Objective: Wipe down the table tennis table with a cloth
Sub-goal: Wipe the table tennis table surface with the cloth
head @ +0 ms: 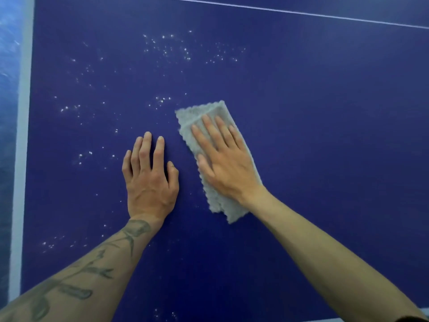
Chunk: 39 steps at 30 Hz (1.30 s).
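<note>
Right hand (pixel 226 163), fingers straight, presses a folded grey cloth (pixel 210 117) flat on the blue table (pixel 325 112); left hand (pixel 149 175) rests open just beside it. The cloth looks light, soft and limp, best driven by palm pressure. White specks (pixel 166 48) lie leftward; their nature is unclear. Table edges are cropped.

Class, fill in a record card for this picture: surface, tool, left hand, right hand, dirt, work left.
surface: dark blue table tennis table, pale border stripe along its left edge, thin white line across the far part
tool: folded grey cloth, lying flat on the table
left hand: flat on the bare table beside the cloth, not touching it, holding nothing
right hand: palm down on the cloth, straight fingers pressing it
dirt: white specks scattered left of and beyond the cloth
work left: speckled area not yet wiped
</note>
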{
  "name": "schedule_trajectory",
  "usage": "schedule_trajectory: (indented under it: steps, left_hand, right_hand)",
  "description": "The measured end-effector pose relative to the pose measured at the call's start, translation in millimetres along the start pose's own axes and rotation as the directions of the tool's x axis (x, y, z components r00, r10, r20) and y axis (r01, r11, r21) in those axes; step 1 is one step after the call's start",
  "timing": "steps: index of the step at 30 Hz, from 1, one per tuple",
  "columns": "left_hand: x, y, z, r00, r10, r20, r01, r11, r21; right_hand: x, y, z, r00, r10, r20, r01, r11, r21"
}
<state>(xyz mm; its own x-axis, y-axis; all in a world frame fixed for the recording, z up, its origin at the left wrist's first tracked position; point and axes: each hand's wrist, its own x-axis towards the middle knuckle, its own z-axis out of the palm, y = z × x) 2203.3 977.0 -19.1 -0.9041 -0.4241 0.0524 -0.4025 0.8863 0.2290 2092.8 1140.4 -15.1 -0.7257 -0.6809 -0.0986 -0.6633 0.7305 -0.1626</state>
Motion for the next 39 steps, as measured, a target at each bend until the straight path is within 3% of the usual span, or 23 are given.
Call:
schedule_trajectory:
  steps: [2,5,7,10,13,15,18,21,23,26,28,30,33,35,37,39]
  left_hand:
    - [-0.1,-0.8,-0.4,1.000,-0.009,0.010,0.009,1.000,-0.011]
    - [-0.3,-1.2,-0.2,1.000,-0.014,0.023,0.014,1.000,-0.013]
    - [-0.6,-1.2,0.3,1.000,-0.014,0.027,0.014,1.000,-0.017]
    - [-0.4,-1.5,1.1,1.000,-0.011,0.017,0.011,1.000,-0.003]
    - [-0.5,-1.3,0.3,1.000,-0.008,0.011,0.008,1.000,-0.009]
    - [0.1,-1.4,0.6,1.000,-0.011,0.019,0.012,1.000,-0.020]
    - [-0.8,-2.0,1.6,1.000,-0.019,0.022,0.019,1.000,-0.017]
    - [-1.1,-1.5,1.7,1.000,-0.014,0.012,0.014,1.000,-0.014]
    - [-0.8,-0.7,1.9,1.000,-0.008,-0.013,0.008,1.000,-0.004]
    - [0.7,-0.4,0.0,0.999,0.000,-0.046,-0.002,0.999,-0.035]
    - [9.0,-3.7,-3.7,0.997,0.007,-0.073,-0.011,0.999,-0.052]
    - [24.9,-11.6,-7.4,0.995,-0.012,-0.098,0.007,0.999,-0.048]
    - [48.7,-24.7,-6.0,0.997,-0.042,-0.072,0.040,0.999,-0.017]
    - [53.1,-30.4,-1.4,0.998,-0.047,-0.040,0.047,0.999,-0.002]
    - [53.1,-32.5,2.1,0.998,-0.061,-0.031,0.060,0.998,-0.012]
    - [52.4,-32.5,1.7,0.997,-0.067,-0.030,0.066,0.998,-0.022]
  right_hand:
    - [-12.1,28.5,-2.2,0.999,0.031,-0.012,-0.031,1.000,-0.002]
    - [14.9,60.6,-10.8,0.928,0.371,-0.037,-0.370,0.929,0.033]
    - [48.7,59.9,-14.8,0.865,0.498,-0.061,-0.494,0.867,0.068]
    - [78.7,31.0,-12.5,0.896,0.441,-0.057,-0.437,0.896,0.075]
    - [46.5,6.7,-6.1,0.987,0.158,-0.040,-0.158,0.987,0.025]
    - [17.0,18.9,-3.9,0.998,0.055,-0.012,-0.054,0.998,0.007]
    - [19.6,58.3,-10.0,0.968,0.247,-0.041,-0.246,0.969,0.021]
    - [64.0,70.3,-16.6,0.878,0.474,-0.060,-0.470,0.880,0.068]
    - [86.3,53.3,-16.7,0.886,0.460,-0.055,-0.455,0.886,0.093]
    - [69.8,19.8,-9.8,0.975,0.219,-0.047,-0.215,0.974,0.075]
    - [42.0,23.1,-5.9,0.994,0.098,-0.048,-0.097,0.995,0.031]
    - [34.2,47.7,-9.2,0.988,0.145,-0.045,-0.144,0.989,0.020]
    - [72.5,90.2,-20.8,0.918,0.395,-0.047,-0.393,0.918,0.048]
    - [114.7,105.8,-26.4,0.872,0.487,-0.049,-0.483,0.872,0.077]
    - [151.8,99.5,-27.6,0.874,0.483,-0.057,-0.477,0.874,0.094]
    - [165.6,76.6,-26.7,0.930,0.365,-0.049,-0.358,0.928,0.106]
